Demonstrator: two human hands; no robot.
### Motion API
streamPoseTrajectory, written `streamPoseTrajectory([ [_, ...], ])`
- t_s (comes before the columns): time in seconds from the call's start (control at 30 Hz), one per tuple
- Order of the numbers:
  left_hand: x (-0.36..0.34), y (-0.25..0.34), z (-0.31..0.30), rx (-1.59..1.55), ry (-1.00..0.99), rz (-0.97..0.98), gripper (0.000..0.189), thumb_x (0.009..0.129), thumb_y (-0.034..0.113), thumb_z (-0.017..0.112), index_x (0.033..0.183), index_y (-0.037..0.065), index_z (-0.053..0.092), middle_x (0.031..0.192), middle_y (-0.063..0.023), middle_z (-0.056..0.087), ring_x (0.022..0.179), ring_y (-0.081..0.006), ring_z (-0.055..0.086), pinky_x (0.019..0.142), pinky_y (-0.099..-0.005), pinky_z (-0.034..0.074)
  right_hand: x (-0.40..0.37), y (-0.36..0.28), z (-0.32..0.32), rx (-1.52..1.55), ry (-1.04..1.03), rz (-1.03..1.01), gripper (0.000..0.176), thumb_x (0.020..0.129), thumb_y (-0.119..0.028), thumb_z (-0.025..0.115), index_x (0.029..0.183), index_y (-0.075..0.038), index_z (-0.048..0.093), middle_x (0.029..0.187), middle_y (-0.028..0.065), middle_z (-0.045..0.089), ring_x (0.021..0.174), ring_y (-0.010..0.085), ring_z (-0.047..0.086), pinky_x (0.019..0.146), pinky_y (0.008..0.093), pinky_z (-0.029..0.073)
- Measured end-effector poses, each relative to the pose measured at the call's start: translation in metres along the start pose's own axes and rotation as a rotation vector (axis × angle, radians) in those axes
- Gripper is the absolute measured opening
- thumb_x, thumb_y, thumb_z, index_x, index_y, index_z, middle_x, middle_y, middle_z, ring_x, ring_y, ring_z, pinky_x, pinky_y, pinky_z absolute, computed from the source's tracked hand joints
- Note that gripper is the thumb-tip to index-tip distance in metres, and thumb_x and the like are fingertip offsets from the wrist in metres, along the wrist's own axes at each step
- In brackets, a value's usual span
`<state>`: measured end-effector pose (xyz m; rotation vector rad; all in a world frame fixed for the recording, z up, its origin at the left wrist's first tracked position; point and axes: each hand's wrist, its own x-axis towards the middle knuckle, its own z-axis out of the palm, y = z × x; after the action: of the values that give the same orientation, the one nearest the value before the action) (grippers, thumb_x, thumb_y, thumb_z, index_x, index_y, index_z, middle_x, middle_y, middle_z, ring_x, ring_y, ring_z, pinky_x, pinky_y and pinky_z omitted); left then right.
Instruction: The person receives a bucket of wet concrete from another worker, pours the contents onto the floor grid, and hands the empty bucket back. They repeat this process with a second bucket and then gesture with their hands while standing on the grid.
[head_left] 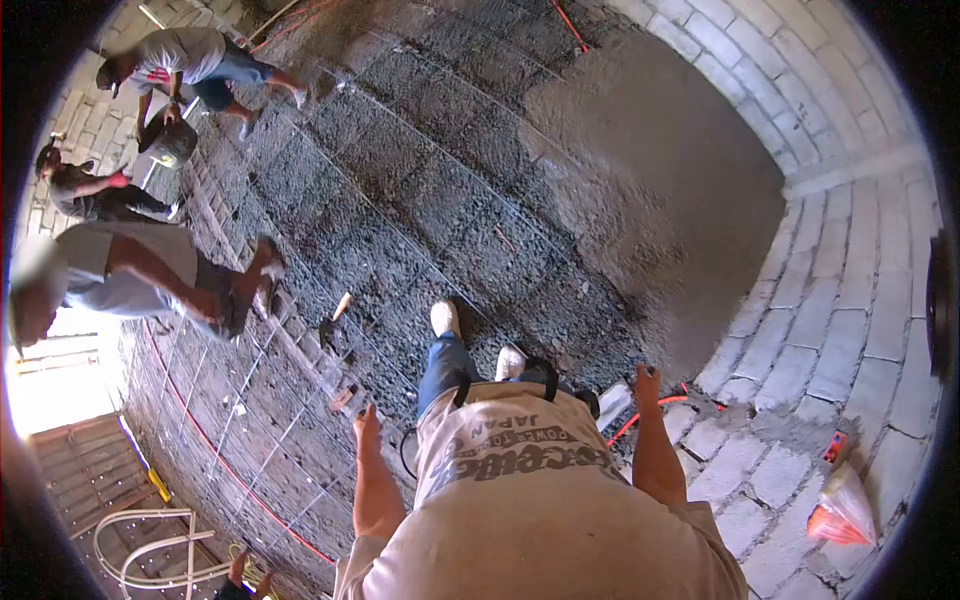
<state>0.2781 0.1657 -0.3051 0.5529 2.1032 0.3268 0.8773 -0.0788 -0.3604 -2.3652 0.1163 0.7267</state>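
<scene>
My left hand hangs beside my left hip with its fingers curled closed, and nothing shows sticking out of it. Just past its knuckles a small tool with a reddish-brown part lies near the edge board. My right hand is low by my right side, fingers curled in, with nothing visible in it. A flat grey piece and an orange hose are close to that hand. My shoes stand on dark wet concrete crossed by lines of rebar.
Smoothed concrete fills the corner by the block walls. At left, several people work; one holds a black bucket. A wooden-handled tool lies ahead. Rebar mesh and a red hose cover the left ground; a plastic bag sits right.
</scene>
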Motion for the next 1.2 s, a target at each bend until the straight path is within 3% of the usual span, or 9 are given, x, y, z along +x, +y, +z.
streamPoseTrajectory([
  [0.33, 0.135, 0.072, 0.021, 0.09, -0.032, 0.327, 0.04, 0.08, 0.04, 0.059, 0.096, 0.004, 0.058, 0.072, -0.0059, 0.055, 0.058, -0.0162, 0.048, 0.047, -0.0341, 0.039, -0.053, -0.053, 0.011, -0.196, 0.195, -0.269, 0.052, 0.08, -0.037, 0.06, 0.107, 0.006, 0.053, 0.094, 0.0224, 0.06, 0.087, 0.033, 0.056, 0.079, 0.0408, 0.043],
  [0.37, 0.131, 0.094, 0.018, 0.108, -0.111, 0.173, 0.056, 0.079, 0.039, 0.059, 0.108, -0.009, 0.051, 0.102, -0.022, 0.059, 0.094, -0.0298, 0.056, 0.082, -0.0375, 0.042, -0.072, -0.073, 0.01, -0.194, 0.198, -0.259, 0.052, 0.08, -0.037, 0.06, 0.107, 0.006, 0.053, 0.094, 0.0224, 0.06, 0.087, 0.033, 0.056, 0.079, 0.0408, 0.043],
  [0.63, 0.161, 0.195, 0.037, 0.521, -0.18, 0.674, 0.045, 0.077, 0.038, 0.06, 0.094, -0.003, 0.059, 0.09, -0.0172, 0.062, 0.079, -0.0279, 0.059, 0.071, -0.0364, 0.045, -0.104, -0.081, -0.001, -0.241, 0.364, -0.221, 0.044, 0.083, -0.032, 0.053, 0.103, 0.007, 0.053, 0.093, 0.0189, 0.057, 0.085, 0.0278, 0.053, 0.077, 0.04, 0.042],
  [0.77, 0.132, 0.248, 0.065, 0.422, -0.254, 0.613, 0.05, 0.075, 0.041, 0.06, 0.099, -0.002, 0.058, 0.095, -0.0182, 0.061, 0.086, -0.0301, 0.059, 0.075, -0.0375, 0.045, -0.12, -0.069, 0.01, -0.089, 0.121, 0.1, 0.052, 0.085, -0.04, 0.052, 0.107, 0.007, 0.047, 0.098, 0.0175, 0.052, 0.088, 0.0233, 0.05, 0.065, 0.0414, 0.045],
  [0.83, 0.194, 0.217, 0.091, 0.466, -0.148, 0.902, 0.029, 0.081, 0.033, 0.055, 0.096, 0.01, 0.062, 0.085, -0.0153, 0.063, 0.075, -0.029, 0.061, 0.061, -0.0363, 0.046, -0.125, -0.052, 0.02, -0.021, 0.121, 0.193, 0.053, 0.084, -0.043, 0.053, 0.108, 0.004, 0.047, 0.098, 0.0167, 0.052, 0.085, 0.0248, 0.051, 0.063, 0.0421, 0.046],
  [0.97, 0.168, 0.234, 0.124, 0.471, -0.116, 0.654, 0.033, 0.081, 0.029, 0.054, 0.1, 0.002, 0.058, 0.086, -0.0161, 0.06, 0.08, -0.0289, 0.058, 0.069, -0.0375, 0.045, -0.068, -0.013, 0.029, 0.187, 0.095, 0.366, 0.048, 0.083, -0.041, 0.055, 0.116, -0.007, 0.046, 0.101, 0.015, 0.051, 0.084, 0.0283, 0.052, 0.065, 0.0425, 0.045],
  [1.03, 0.076, 0.28, 0.127, 0.419, -0.186, 0.454, 0.056, 0.074, 0.041, 0.059, 0.106, -0.005, 0.054, 0.1, -0.025, 0.059, 0.096, -0.0376, 0.056, 0.08, -0.0416, 0.043, -0.001, 0.023, 0.024, -0.008, 0.046, 0.25, 0.044, 0.084, -0.034, 0.055, 0.12, -0.013, 0.045, 0.108, 0.0189, 0.05, 0.089, 0.0337, 0.052, 0.073, 0.0433, 0.045],
  [1.1, 0.108, 0.245, 0.152, 0.412, -0.138, 1.027, 0.05, 0.076, 0.038, 0.058, 0.103, -0.004, 0.055, 0.097, -0.0235, 0.06, 0.09, -0.0349, 0.059, 0.076, -0.0408, 0.045, 0.077, 0.045, 0.016, -0.548, -0.082, -0.057, 0.043, 0.084, -0.027, 0.056, 0.125, -0.019, 0.044, 0.114, 0.0228, 0.049, 0.094, 0.0391, 0.053, 0.081, 0.0442, 0.045],
  [1.2, 0.029, 0.256, 0.168, 0.161, 0.0, 0.777, 0.041, 0.076, 0.036, 0.059, 0.088, -0.003, 0.058, 0.085, -0.0185, 0.064, 0.08, -0.0311, 0.062, 0.071, -0.0395, 0.046, 0.152, 0.059, 0.001, -1.219, 0.021, -0.611, 0.047, 0.079, -0.01, 0.058, 0.123, -0.021, 0.047, 0.117, 0.0237, 0.048, 0.099, 0.0399, 0.052, 0.085, 0.0435, 0.044],
])
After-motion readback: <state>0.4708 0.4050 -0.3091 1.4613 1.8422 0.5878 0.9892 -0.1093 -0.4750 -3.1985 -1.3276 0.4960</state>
